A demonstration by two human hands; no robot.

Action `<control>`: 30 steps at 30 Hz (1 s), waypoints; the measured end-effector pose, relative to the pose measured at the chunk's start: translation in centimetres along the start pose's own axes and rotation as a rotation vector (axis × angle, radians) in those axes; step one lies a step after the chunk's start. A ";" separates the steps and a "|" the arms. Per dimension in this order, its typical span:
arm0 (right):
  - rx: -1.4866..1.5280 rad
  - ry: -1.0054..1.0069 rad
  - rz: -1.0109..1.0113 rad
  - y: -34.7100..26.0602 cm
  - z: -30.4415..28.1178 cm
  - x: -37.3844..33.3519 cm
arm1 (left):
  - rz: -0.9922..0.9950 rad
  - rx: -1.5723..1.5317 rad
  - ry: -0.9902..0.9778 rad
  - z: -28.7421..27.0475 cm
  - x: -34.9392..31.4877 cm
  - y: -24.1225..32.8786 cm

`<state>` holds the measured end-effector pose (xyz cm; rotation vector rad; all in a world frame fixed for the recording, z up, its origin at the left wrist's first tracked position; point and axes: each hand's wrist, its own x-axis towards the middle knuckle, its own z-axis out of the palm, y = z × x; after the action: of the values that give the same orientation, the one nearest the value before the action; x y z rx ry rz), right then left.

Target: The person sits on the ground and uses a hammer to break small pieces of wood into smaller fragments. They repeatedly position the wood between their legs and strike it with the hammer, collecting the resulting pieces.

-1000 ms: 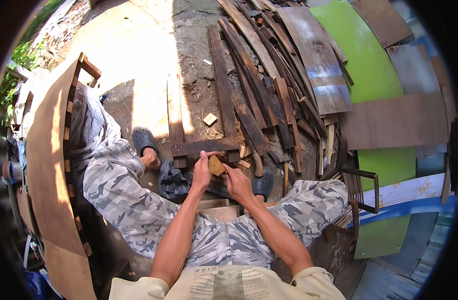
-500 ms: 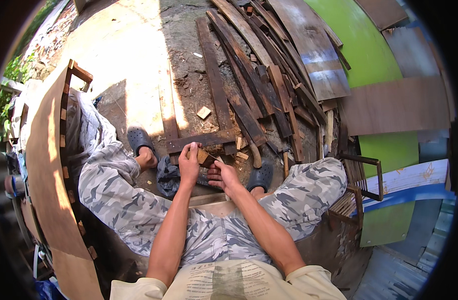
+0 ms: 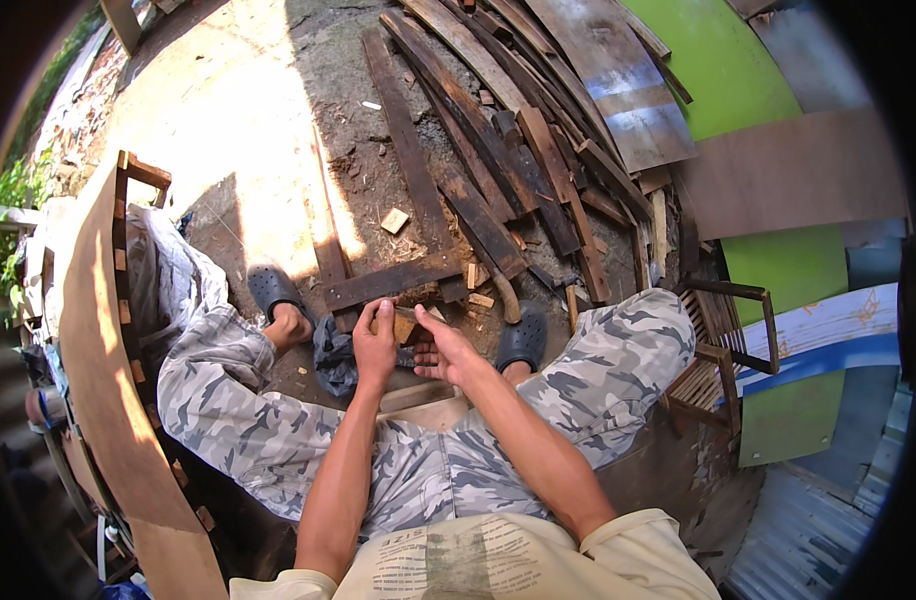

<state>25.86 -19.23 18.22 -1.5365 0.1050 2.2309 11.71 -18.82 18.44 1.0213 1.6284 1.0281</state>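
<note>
A small wooden block (image 3: pixel 404 329), with a pale sawn end and darker sides, is held up in front of my lap. My left hand (image 3: pixel 376 345) is closed on it, thumb and fingertips at its upper left. My right hand (image 3: pixel 446 352) grips at the block's right side, the thumb along the top edge and the other fingers loosely curled below. The fingers partly cover the block. Just beyond my hands lies a dark plank (image 3: pixel 393 280), set across other boards on the ground. A black plastic bag (image 3: pixel 335 355) is crumpled beside my left hand.
Long dark boards (image 3: pixel 488 150) are piled ahead and to the right. A loose pale block (image 3: pixel 395 220) and several offcuts lie on the ground. A slatted wooden piece (image 3: pixel 128 370) stands at left, a small slatted rack (image 3: pixel 713 350) at right. A curved wooden handle (image 3: pixel 505 297) lies near my right shoe.
The wooden block has been turned so that its pale end faces me more. My right thumb has lifted slightly, and the fingers below have loosened. The whole view has shifted a little.
</note>
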 end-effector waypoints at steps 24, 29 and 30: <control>0.245 -0.001 -0.075 -0.3 -0.2 2.2 | 0.020 0.024 -0.004 0.8 -0.2 0.3; -0.076 0.120 -0.222 -0.8 0.5 1.1 | -0.014 0.050 -0.026 0.3 0.5 0.4; -0.263 0.196 -0.301 -0.8 0.0 1.4 | -0.017 0.052 -0.029 0.4 0.6 0.6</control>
<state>25.77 -18.08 17.14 -1.7729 -0.3530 1.9124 12.04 -17.98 18.70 1.0506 1.6452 0.9596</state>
